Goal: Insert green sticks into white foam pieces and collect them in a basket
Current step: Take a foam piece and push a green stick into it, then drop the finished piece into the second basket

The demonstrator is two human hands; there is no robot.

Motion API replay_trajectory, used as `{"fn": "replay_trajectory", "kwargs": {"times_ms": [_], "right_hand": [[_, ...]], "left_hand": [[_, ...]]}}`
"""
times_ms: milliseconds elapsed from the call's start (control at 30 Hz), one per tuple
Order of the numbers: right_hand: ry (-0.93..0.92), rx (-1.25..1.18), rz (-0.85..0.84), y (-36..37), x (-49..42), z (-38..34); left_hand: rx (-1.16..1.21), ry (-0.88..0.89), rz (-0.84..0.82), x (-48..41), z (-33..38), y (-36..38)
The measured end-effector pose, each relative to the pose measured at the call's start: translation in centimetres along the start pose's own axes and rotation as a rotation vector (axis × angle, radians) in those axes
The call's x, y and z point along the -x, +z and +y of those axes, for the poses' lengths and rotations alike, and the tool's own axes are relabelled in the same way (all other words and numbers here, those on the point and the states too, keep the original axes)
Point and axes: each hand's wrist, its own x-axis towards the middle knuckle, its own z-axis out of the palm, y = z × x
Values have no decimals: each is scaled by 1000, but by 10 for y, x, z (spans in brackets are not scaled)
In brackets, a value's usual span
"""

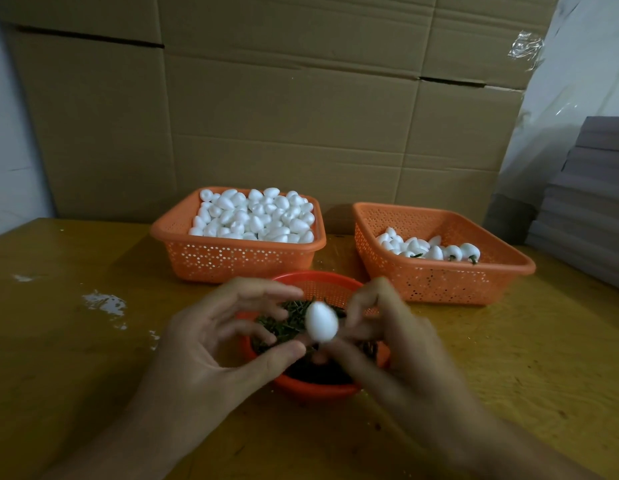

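Three baskets: left orange basket, right orange basket, near red basket. One foam egg out by itself. Heaped foam pieces, too many to count.

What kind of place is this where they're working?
Probably a small craft workshop or storeroom: big cardboard boxes stacked behind the table, an orange basket heaped with white foam pieces, and a red bowl of green sticks.

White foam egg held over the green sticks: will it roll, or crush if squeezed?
Likely very light: the foam egg looks like moulded white foam. Its smooth rounded shape would probably roll on the table. Being foam, hard squeezing may dent it.
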Motion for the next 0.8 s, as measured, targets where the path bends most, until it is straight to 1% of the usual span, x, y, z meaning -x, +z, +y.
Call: {"fn": "replay_trajectory", "kwargs": {"times_ms": [67,133,200,267,367,433,533,600,667,700,800], "right_hand": [[53,-124,102,-18,-10,4],[84,-141,237,-43,-21,15],[119,-66,355,-68,-28,32],[172,37,441,-90,-30,52],[248,189,561,-117,-26,79],[303,349,621,-129,-23,95],[392,656,648,-141,-16,116],[425,809,588,-146,-10,125],[455,886,534,-150,-6,131],[472,898,521,-154,-5,133],[495,945,488,-158,-3,134]], "left_hand": [[-143,24,100,-5,-2,-6],[-287,33,196,-11,-10,-18],[-405,-4,273,-19,-20,-32],[-485,-67,308,-24,-31,-44],[-576,-191,293,-30,-46,-54],[-672,-255,243,-32,-54,-63],[-897,-315,90,-33,-61,-77],[-1013,-361,-8,-33,-64,-85],[-1085,-425,-73,-33,-68,-95],[-1105,-455,-75,-33,-71,-101],[-1180,-467,-72,-36,-77,-111]]}}
